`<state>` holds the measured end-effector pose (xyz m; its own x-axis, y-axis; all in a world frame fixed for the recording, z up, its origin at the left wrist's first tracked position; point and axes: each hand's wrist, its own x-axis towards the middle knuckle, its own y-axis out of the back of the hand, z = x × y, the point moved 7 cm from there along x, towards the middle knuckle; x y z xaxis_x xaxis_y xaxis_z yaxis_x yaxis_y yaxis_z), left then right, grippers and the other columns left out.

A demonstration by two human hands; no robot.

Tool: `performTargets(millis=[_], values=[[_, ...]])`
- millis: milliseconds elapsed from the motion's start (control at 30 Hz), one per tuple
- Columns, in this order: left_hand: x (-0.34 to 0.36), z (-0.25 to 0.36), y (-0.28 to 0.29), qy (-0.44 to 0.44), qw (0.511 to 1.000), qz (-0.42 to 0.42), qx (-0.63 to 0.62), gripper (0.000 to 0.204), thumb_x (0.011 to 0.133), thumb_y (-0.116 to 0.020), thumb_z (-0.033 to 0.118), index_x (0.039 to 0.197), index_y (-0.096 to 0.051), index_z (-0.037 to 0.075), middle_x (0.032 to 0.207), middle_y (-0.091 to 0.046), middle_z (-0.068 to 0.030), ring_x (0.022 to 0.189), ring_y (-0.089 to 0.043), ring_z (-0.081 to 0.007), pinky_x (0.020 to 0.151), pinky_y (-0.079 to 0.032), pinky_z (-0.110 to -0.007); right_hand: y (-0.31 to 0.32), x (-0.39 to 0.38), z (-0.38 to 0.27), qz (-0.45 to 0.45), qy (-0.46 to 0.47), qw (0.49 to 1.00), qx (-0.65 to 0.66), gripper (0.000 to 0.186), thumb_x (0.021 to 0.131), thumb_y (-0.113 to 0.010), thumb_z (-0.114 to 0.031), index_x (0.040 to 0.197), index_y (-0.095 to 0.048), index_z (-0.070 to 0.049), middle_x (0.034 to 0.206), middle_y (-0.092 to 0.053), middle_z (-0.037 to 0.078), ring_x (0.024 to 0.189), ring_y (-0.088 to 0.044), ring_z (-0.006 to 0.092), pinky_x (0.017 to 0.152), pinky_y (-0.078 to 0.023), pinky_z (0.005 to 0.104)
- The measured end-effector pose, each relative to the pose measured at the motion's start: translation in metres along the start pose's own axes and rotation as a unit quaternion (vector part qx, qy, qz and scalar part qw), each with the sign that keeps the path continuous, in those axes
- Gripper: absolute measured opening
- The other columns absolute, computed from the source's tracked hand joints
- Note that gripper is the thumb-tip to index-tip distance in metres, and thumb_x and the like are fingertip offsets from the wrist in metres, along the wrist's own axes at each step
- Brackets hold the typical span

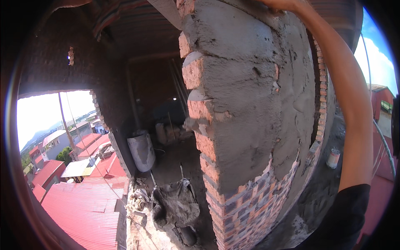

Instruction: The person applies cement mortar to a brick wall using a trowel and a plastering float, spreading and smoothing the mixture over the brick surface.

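My right arm rises from the lower right, and my right hand [284, 4] is at the top edge against the upper part of a brick wall. The frame cuts off its fingers, so I cannot tell whether it holds anything. Wet-looking grey mortar [250, 112] covers most of the wall face, rough and streaked, with a few small gaps. Lower down, bare bricks [250, 212] show under a ragged mortar edge. Toothed brick ends [200, 104] run along the wall's left side. My left hand is not in view.
Left of the wall, a wheelbarrow [175, 206] stands near a pale drum [141, 152] and sacks [166, 132]. A small bucket [333, 158] stands on the floor beyond my arm. A large opening looks down on red metal roofs [83, 212]; rubble [139, 200] lies along its edge.
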<state>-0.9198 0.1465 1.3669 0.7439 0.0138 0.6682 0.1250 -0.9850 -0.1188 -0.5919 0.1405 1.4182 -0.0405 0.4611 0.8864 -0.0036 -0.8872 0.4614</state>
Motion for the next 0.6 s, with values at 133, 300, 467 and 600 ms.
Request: performTargets(millis=[133, 300, 467, 600], values=[[-0.016, -0.033, -0.046, 0.155, 0.956, -0.031, -0.247, 0.04, 0.095, -0.061, 0.043, 0.112, -0.067, 0.007, 0.092, -0.063, -0.0111, 0.091, -0.061, -0.03, 0.083, -0.047, -0.043, -0.002, 0.033, 0.024, 0.032, -0.022, 0.999, 0.022, 0.07, 0.078, -0.068, -0.073, 0.064, -0.057, -0.005, 0.058, -0.05, 0.009, 0.05, -0.055, 0.0215, 0.044, -0.041, 0.0372], [-0.026, -0.039, -0.067, 0.255, 0.844, 0.071, -0.467, 0.06, 0.098, -0.049, 0.064, 0.111, -0.064, 0.007, 0.063, -0.04, 0.0063, 0.052, -0.042, -0.0007, 0.047, -0.034, -0.018, 0.031, 0.061, 0.057, 0.074, -0.033, 0.996, 0.027, 0.083, 0.075, -0.063, -0.081, 0.077, -0.067, 0.002, 0.065, -0.057, 0.013, 0.054, -0.056, 0.0248, 0.049, -0.046, 0.0428], [0.02, 0.041, -0.051, 0.269, 0.796, 0.044, -0.54, 0.062, 0.098, -0.048, 0.066, 0.102, -0.063, 0.006, 0.06, -0.041, 0.0063, 0.045, -0.039, -0.0018, 0.041, -0.033, -0.019, 0.019, 0.06, 0.153, 0.094, -0.082, 0.992, -0.004, 0.092, 0.075, -0.059, -0.084, 0.092, -0.069, 0.006, 0.078, -0.064, 0.017, 0.064, -0.06, 0.0268, 0.058, -0.047, 0.0457], [0.033, 0.048, -0.051, 0.347, 0.766, -0.02, -0.541, 0.059, 0.099, -0.047, 0.063, 0.093, -0.059, 0.007, 0.057, -0.04, 0.0067, 0.041, -0.039, -0.0028, 0.038, -0.031, -0.02, -0.013, 0.019, 0.244, 0.065, -0.105, 0.989, 0.075, 0.069, 0.086, -0.061, -0.07, 0.074, -0.057, -0.002, 0.063, -0.056, 0.01, 0.054, -0.058, 0.0198, 0.051, -0.048, 0.0361]])
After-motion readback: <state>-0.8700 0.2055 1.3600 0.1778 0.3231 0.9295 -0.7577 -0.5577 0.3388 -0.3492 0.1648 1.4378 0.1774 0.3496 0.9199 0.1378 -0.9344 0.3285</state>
